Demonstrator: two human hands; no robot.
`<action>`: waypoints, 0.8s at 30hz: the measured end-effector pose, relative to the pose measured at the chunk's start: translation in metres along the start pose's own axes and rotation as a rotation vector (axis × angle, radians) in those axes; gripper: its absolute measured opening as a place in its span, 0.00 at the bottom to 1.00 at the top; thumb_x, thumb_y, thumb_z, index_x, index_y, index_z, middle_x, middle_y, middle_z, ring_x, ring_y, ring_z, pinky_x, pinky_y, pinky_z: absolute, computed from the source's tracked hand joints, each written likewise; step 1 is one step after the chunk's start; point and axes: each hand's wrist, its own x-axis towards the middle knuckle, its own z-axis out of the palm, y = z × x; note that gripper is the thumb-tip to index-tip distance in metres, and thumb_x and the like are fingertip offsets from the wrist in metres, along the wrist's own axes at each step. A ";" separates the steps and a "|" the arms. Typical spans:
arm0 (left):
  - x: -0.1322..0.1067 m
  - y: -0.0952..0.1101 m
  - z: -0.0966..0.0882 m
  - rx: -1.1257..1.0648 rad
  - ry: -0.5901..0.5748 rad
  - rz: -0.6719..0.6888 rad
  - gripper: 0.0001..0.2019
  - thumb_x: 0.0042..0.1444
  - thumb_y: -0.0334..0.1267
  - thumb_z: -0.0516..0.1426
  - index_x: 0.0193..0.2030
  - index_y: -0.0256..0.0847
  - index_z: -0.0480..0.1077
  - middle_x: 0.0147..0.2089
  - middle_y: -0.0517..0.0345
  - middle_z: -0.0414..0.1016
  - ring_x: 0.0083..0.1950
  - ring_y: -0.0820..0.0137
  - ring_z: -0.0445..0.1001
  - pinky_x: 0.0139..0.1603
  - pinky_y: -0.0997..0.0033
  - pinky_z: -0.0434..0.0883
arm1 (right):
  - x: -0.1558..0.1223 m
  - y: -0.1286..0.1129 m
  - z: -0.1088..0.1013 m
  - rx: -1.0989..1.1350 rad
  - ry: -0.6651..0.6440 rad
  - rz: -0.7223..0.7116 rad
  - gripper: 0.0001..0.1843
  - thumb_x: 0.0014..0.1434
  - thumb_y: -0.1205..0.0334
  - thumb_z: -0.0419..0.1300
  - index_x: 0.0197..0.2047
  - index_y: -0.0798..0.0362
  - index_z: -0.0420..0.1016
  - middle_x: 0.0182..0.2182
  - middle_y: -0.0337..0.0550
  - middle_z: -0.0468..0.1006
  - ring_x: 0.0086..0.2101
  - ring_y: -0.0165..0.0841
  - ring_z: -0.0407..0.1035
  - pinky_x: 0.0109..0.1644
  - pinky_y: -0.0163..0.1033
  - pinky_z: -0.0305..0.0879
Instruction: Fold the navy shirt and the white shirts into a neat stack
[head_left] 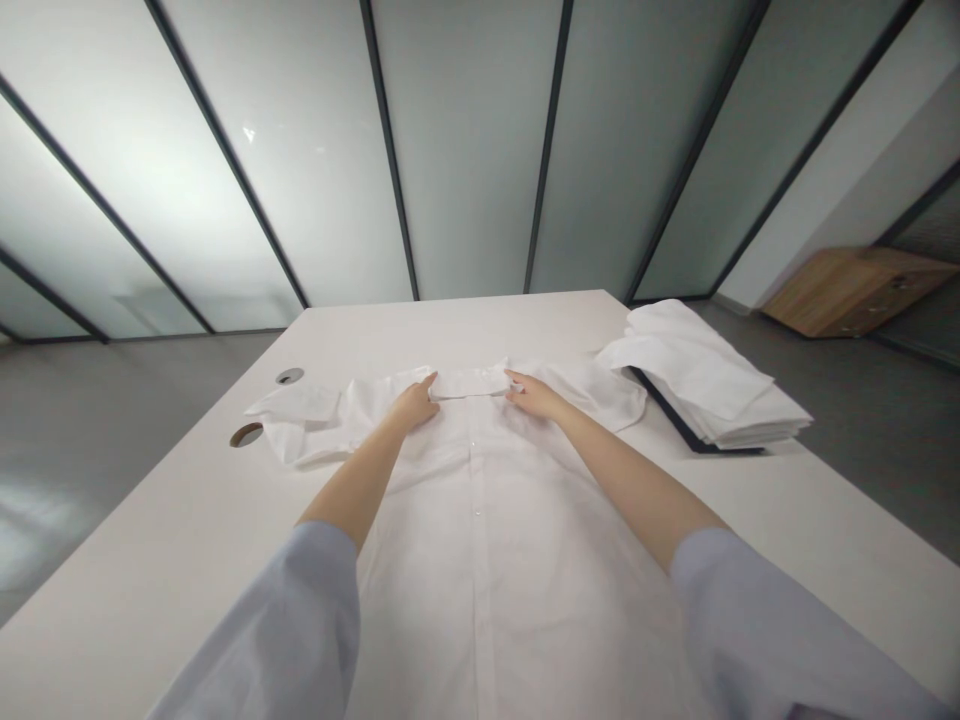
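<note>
Now your open left hand [412, 406] and open right hand [534, 396] rest narrowly spread on a soft, light white cotton button-front shirt [480, 560], which runs to the near edge of the white table [172, 560]. Its limp cloth drapes easily; take hold at the firmer folded white collar [469, 382].

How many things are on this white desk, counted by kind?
White button-front shirt: 1
Stack of folded white cloth: 1
Dark flat board: 1
Round desk grommets: 2
Total: 5
</note>
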 end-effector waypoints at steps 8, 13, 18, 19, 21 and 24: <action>0.024 0.018 -0.016 -0.176 0.214 -0.034 0.29 0.61 0.36 0.48 0.70 0.33 0.52 0.67 0.43 0.61 0.68 0.63 0.60 0.60 0.67 0.66 | 0.030 -0.022 0.008 0.304 0.208 0.013 0.31 0.66 0.55 0.45 0.70 0.51 0.52 0.65 0.49 0.61 0.63 0.37 0.57 0.61 0.45 0.60; -0.015 0.027 -0.009 0.111 -0.005 0.109 0.33 0.60 0.45 0.52 0.70 0.36 0.51 0.74 0.43 0.46 0.73 0.57 0.47 0.68 0.57 0.53 | -0.017 -0.022 0.004 0.040 0.082 -0.138 0.33 0.63 0.51 0.52 0.68 0.52 0.57 0.67 0.49 0.56 0.66 0.39 0.49 0.67 0.47 0.49; -0.068 0.034 0.018 0.334 -0.074 0.045 0.35 0.61 0.59 0.45 0.69 0.40 0.52 0.73 0.39 0.46 0.72 0.47 0.47 0.62 0.40 0.58 | -0.089 -0.021 0.013 -0.323 -0.080 -0.040 0.29 0.64 0.45 0.49 0.63 0.52 0.66 0.65 0.55 0.61 0.64 0.51 0.51 0.65 0.60 0.47; -0.073 0.034 0.023 0.353 -0.057 0.037 0.35 0.62 0.60 0.43 0.70 0.40 0.52 0.73 0.39 0.46 0.72 0.46 0.48 0.62 0.39 0.58 | -0.099 -0.019 0.016 -0.358 -0.088 -0.006 0.31 0.65 0.43 0.47 0.64 0.51 0.65 0.65 0.56 0.59 0.65 0.54 0.49 0.64 0.63 0.46; -0.076 0.033 0.031 0.374 -0.039 0.022 0.36 0.62 0.61 0.40 0.70 0.41 0.52 0.73 0.39 0.47 0.71 0.46 0.48 0.62 0.36 0.56 | -0.111 -0.015 0.020 -0.394 -0.101 0.056 0.34 0.65 0.39 0.43 0.67 0.49 0.60 0.68 0.56 0.54 0.65 0.57 0.45 0.63 0.68 0.44; -0.065 0.026 0.038 0.368 -0.022 0.002 0.37 0.61 0.63 0.38 0.71 0.43 0.49 0.74 0.42 0.45 0.72 0.45 0.44 0.64 0.34 0.50 | -0.108 -0.003 0.023 -0.397 -0.121 0.093 0.37 0.65 0.36 0.39 0.70 0.47 0.54 0.70 0.53 0.48 0.67 0.56 0.40 0.63 0.68 0.40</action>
